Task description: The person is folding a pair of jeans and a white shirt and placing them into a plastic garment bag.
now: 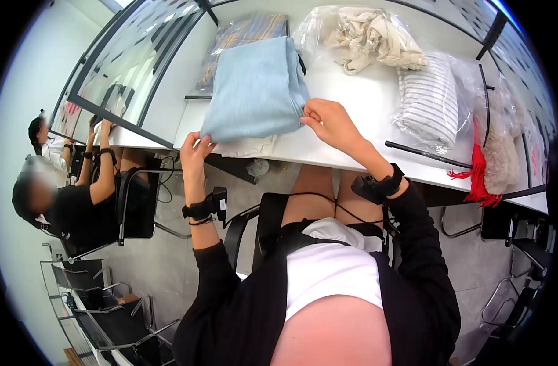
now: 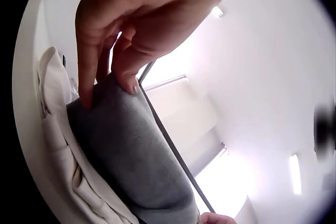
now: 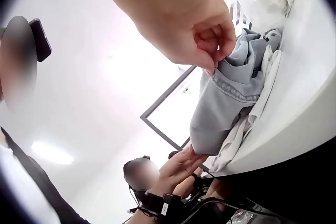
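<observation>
A folded light blue garment lies on the white table, on top of a white cloth whose edge shows below it. My left hand pinches its near left corner; in the left wrist view, the thumb and fingers grip the fold there. At the near right side, my right hand pinches the edge between thumb and curled fingers. The right wrist view shows this pinch beside a stitched seam, with loose folds of the garment behind it.
Behind the garment lies a plaid cloth in a clear bag. Bagged beige cloth and a bagged striped cloth lie to the right, with a red fringed scarf beyond. Another person sits at the left, past a framed panel.
</observation>
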`<state>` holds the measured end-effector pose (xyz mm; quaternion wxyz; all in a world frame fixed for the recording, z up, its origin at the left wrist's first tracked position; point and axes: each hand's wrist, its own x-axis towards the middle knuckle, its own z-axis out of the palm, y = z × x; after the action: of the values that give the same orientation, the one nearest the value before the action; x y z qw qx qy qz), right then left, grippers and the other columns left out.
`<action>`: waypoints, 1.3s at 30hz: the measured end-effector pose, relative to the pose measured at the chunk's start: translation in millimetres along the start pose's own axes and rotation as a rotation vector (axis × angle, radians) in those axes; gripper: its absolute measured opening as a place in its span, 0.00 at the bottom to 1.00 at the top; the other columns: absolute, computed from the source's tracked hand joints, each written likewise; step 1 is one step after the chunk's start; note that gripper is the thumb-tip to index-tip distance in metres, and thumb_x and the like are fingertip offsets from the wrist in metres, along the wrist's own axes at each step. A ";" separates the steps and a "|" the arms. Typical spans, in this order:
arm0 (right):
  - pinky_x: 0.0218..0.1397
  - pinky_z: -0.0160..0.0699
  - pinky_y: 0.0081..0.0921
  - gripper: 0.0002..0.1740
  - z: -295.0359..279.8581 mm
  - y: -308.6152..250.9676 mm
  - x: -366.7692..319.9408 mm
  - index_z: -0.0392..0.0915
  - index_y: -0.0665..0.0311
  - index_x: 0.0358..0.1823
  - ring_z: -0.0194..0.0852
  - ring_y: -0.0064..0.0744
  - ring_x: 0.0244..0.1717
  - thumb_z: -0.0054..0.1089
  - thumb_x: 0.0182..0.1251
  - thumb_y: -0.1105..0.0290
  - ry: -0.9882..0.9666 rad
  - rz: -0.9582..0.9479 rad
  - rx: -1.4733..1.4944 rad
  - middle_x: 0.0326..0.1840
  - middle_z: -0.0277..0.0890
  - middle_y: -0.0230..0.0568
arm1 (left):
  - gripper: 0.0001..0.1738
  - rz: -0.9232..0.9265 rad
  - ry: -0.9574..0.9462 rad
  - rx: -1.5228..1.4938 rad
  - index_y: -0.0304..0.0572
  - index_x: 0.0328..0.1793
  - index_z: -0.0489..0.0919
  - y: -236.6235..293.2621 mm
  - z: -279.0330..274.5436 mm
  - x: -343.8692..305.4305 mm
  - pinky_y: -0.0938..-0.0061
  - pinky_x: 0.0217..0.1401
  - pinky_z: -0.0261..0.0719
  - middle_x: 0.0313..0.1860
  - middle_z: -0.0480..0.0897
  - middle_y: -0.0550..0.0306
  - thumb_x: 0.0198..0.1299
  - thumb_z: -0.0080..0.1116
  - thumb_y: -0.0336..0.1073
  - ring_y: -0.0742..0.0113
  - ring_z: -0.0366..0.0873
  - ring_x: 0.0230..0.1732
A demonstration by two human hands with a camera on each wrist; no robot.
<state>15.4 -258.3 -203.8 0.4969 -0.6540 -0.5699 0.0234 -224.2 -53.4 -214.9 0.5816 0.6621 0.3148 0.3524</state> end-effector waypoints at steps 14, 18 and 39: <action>0.26 0.70 0.28 0.10 -121.9 -10.4 -21.7 0.73 0.63 0.28 0.74 0.36 0.23 0.57 0.58 0.63 -0.273 0.233 -0.211 0.20 0.76 0.38 | 0.14 0.548 -0.005 0.749 0.38 0.50 0.71 73.2 60.6 -22.8 0.64 0.60 0.63 0.59 0.68 0.47 0.57 0.51 0.30 0.49 0.66 0.59; 0.24 0.68 0.17 0.09 -193.4 -4.3 -18.2 0.75 0.65 0.30 0.74 0.20 0.21 0.58 0.58 0.66 -0.163 0.416 -0.043 0.19 0.76 0.37 | 0.22 0.564 -0.152 0.756 0.43 0.59 0.69 61.9 101.3 -8.2 0.58 0.65 0.56 0.66 0.61 0.47 0.57 0.52 0.37 0.49 0.58 0.65; 0.36 0.75 0.18 0.10 -255.6 173.8 3.2 0.73 0.69 0.35 0.74 0.28 0.30 0.49 0.64 0.67 0.230 0.618 1.084 0.22 0.71 0.33 | 0.33 0.976 -0.874 1.056 0.45 0.61 0.64 181.1 247.8 69.1 0.58 0.59 0.65 0.62 0.62 0.42 0.49 0.62 0.41 0.44 0.62 0.61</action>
<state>294.6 -390.2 -190.7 0.7859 -0.4424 -0.2049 0.3804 21.7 -154.8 -46.9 0.0474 0.9860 -0.1368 0.0827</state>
